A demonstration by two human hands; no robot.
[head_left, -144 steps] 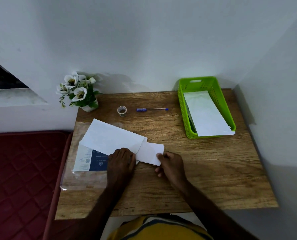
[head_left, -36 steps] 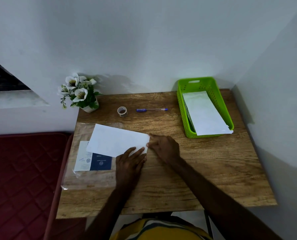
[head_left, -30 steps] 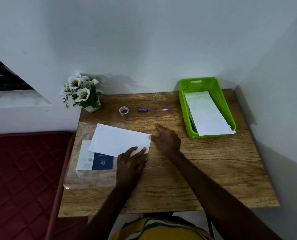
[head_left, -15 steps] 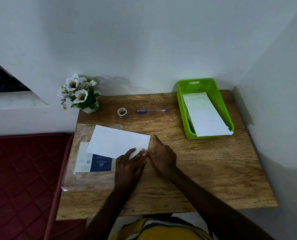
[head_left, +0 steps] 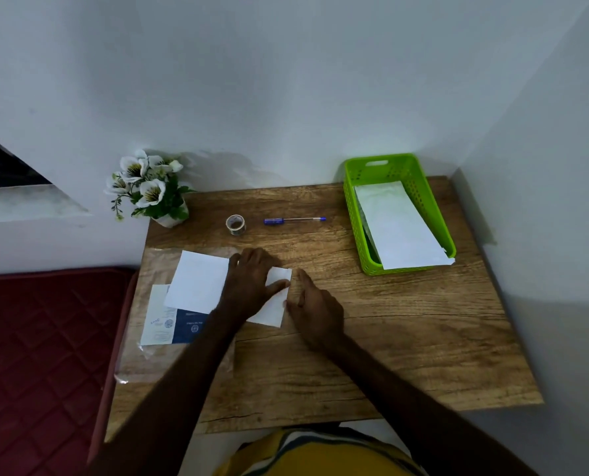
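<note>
The left hand (head_left: 252, 286) has slid from the near edge up onto the middle of the white paper (head_left: 197, 283). Its fingers (head_left: 248, 257) lie straight and a little spread, pressing flat on the sheet, with the thumb pointing right. The right hand (head_left: 317, 307) holds nothing; its fingers are relaxed, and the index finger is stretched along the right edge of the paper. The paper is plain white and rectangular. It lies on the left-middle part of the wooden table (head_left: 389, 338), partly over a blue-and-white booklet (head_left: 186, 328).

1 folded paper (head_left: 198, 286), 1 pen (head_left: 295, 220), 1 tape roll (head_left: 235, 225), 1 basket (head_left: 399, 166), 1 flower pot (head_left: 171, 218).
</note>
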